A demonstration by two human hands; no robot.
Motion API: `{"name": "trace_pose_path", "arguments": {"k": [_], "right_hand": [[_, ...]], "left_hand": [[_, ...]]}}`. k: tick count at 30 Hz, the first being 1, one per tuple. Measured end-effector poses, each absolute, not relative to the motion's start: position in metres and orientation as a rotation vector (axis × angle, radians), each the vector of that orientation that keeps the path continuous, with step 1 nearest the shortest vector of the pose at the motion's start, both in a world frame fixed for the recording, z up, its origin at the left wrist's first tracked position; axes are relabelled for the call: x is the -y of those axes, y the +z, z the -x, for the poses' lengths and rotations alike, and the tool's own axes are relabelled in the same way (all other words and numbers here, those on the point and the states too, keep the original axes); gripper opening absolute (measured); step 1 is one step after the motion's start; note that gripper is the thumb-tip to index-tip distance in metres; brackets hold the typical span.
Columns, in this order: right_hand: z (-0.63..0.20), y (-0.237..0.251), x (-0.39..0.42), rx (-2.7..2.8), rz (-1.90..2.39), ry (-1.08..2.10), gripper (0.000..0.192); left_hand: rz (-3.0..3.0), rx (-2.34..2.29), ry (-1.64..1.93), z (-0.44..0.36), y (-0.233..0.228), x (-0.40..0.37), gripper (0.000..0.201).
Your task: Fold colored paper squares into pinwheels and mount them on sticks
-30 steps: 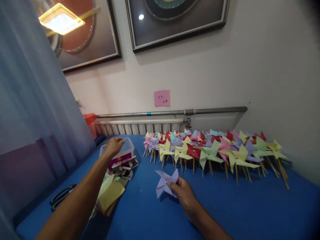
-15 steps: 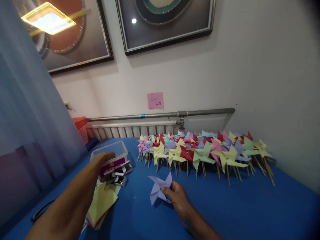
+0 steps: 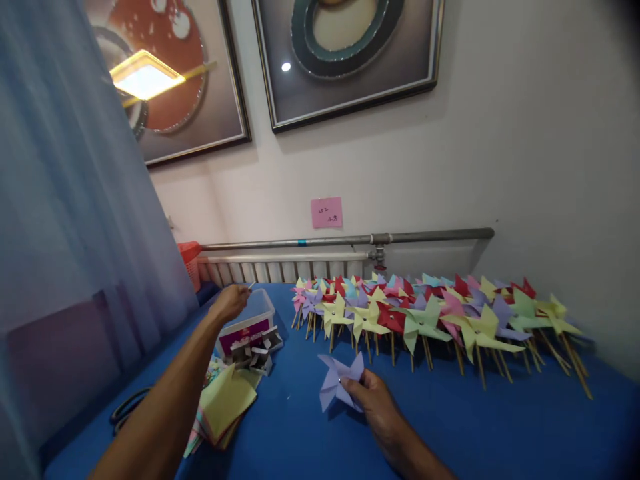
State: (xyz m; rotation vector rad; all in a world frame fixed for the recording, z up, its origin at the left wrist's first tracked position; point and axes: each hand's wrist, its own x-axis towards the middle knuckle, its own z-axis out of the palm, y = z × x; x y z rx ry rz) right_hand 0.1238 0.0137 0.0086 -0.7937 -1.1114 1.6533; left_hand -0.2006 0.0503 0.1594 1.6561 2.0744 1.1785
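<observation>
A purple paper pinwheel with a small shiny pin at its centre is pinched in my right hand, just above the blue table. No stick shows on it. My left hand is closed over the left rim of the clear plastic box. A thin pale tip, like a short stick, pokes out from its fingers. Small open white boxes stand in front of the plastic box, and a stack of coloured paper squares lies nearer to me.
Many finished pinwheels on sticks lie in rows at the back right. Scissors, partly behind my left forearm, lie at the left by the curtain. A red basket and a radiator stand behind the table.
My left hand has risen out of the plastic box and now shows a thin pale tip in its fingers. My right hand keeps hold of the purple pinwheel. The view has shifted slightly.
</observation>
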Motion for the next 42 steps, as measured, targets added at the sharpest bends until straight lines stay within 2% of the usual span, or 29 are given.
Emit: {"name": "trace_pose_path", "arguments": {"k": [3,6,9,16,25,33,42], "right_hand": [[-0.125,0.012,-0.011,1.075,0.813,1.643,0.033],[-0.127,0.015,-0.008,1.047,0.815,1.665,0.035],[-0.127,0.019,-0.006,1.014,0.813,1.694,0.037],[-0.126,0.026,-0.005,0.941,0.857,1.704,0.038],[-0.125,0.023,-0.007,0.996,0.869,1.65,0.042],[-0.125,0.017,-0.01,0.973,0.889,1.633,0.04],[-0.126,0.008,-0.011,0.941,0.895,1.606,0.037]], "left_hand": [[-1.419,-1.582,1.439,0.159,0.133,-0.031,0.032],[-1.032,-1.107,1.518,0.114,0.092,-0.015,0.037],[-0.862,-0.959,1.54,0.087,0.062,-0.008,0.032],[-0.926,-1.049,1.425,0.08,0.054,-0.006,0.045],[-0.882,-0.991,1.343,0.069,0.052,-0.003,0.044],[-0.917,-1.202,1.325,0.065,0.043,-0.007,0.028],[-1.174,-1.279,1.06,0.053,0.03,-0.002,0.014]]}}
